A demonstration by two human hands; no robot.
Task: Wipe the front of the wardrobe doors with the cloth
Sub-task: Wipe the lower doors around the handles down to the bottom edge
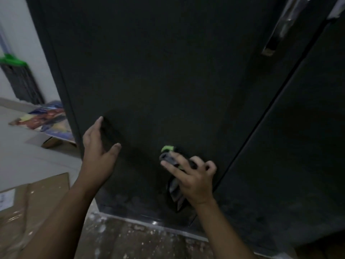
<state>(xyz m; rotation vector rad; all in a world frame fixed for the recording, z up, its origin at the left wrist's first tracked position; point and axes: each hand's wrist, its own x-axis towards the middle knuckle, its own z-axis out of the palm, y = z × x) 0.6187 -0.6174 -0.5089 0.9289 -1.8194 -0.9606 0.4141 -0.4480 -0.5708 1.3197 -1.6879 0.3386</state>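
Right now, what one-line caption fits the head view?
Right hand holds a cloth against the lower part of the black wardrobe door; open left hand by its left edge.

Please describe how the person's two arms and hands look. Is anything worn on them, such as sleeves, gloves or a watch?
The left hand and right hand wear no gloves. No sleeve shows on the left forearm or right forearm up to the frame edge, and no watch or bracelet at either wrist. The picture is too blurred to rule out a thin ring.
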